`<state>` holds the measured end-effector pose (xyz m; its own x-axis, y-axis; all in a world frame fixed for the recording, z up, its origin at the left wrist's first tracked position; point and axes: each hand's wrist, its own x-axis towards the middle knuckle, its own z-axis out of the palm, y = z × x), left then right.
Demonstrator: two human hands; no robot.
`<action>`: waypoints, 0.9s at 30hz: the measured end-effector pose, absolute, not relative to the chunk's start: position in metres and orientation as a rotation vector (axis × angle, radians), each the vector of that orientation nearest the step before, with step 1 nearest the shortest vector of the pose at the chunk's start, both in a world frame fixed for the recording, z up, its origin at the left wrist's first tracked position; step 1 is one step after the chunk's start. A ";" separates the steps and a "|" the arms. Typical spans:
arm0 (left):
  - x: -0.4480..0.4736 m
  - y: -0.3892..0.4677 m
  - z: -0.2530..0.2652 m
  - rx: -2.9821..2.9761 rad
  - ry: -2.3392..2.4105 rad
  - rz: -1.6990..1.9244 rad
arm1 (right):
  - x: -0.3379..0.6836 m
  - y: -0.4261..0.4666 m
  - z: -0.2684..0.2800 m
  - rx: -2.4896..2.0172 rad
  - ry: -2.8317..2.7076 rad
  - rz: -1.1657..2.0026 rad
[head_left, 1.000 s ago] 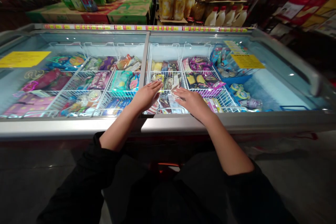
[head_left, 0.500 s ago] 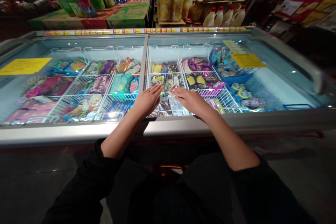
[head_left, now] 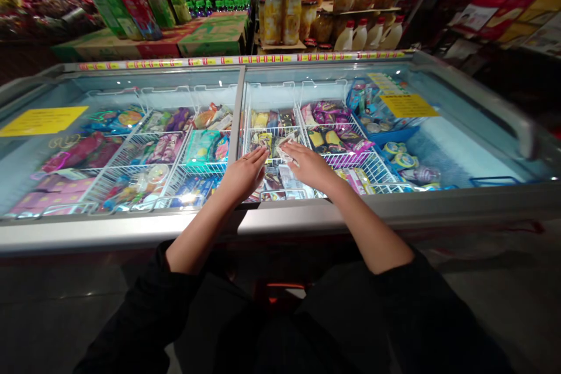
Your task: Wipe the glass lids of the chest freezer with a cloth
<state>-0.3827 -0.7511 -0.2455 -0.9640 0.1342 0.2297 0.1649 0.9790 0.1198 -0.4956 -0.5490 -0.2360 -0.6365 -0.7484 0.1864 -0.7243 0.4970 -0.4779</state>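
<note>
Before me stands a chest freezer with a glass top (head_left: pixel 442 85) and a metal front rim (head_left: pixel 284 216). My left hand (head_left: pixel 243 174) rests with outstretched fingers at the glass, just right of the metal divider (head_left: pixel 239 111). Close by on its right, my right hand (head_left: pixel 309 168) also has its fingers stretched out over the glass. A pale patch at the right fingertips may be a reflection or a package; I cannot tell which. Beneath both hands, packaged goods lie in a white wire basket (head_left: pixel 287 128). Neither hand visibly grips anything.
More wire baskets (head_left: pixel 109 181) with coloured packs fill the left side. Yellow notices (head_left: pixel 41 120) lie on the glass at both ends. Behind the freezer are bottles (head_left: pixel 135 9) on boxes, shelved jars (head_left: pixel 280 17) and white jugs (head_left: pixel 359 35).
The freezer's back edge sits slightly lower in view. My right forearm has shifted a little left in the picture, and both hands stay over the same part of the glass.
</note>
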 end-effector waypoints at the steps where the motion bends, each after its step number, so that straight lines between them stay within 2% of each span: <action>1: -0.382 -0.751 -0.246 -0.224 -2.895 -0.203 | -0.491 -0.548 -0.235 -1.349 2.638 -0.828; 5: -0.381 -0.751 -0.248 -0.216 -2.885 -0.195 | -0.484 -0.516 -0.234 -1.413 2.495 -0.841; 8: -0.381 -0.750 -0.248 -0.202 -2.886 -0.206 | -0.503 -0.504 -0.236 -1.334 2.582 -0.856; 12: -0.383 -0.750 -0.249 -0.189 -2.897 -0.201 | -0.536 -0.540 -0.241 -1.217 2.722 -0.840; 17: -0.382 -0.749 -0.246 -0.195 -2.914 -0.186 | -0.538 -0.579 -0.239 -1.208 2.643 -0.841; 23: -0.379 -0.748 -0.244 -0.207 -2.915 -0.198 | -0.531 -0.527 -0.236 -1.323 2.375 -0.941; 27: -0.379 -0.748 -0.243 -0.204 -2.918 -0.215 | -0.558 -0.525 -0.240 -1.222 2.483 -0.956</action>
<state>-0.3787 -0.7476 -0.2425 -0.9688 0.1217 0.2157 0.1520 0.9798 0.1298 -0.5582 -0.5252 -0.2398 -0.6326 -0.7693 0.0897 -0.6307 0.4445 -0.6361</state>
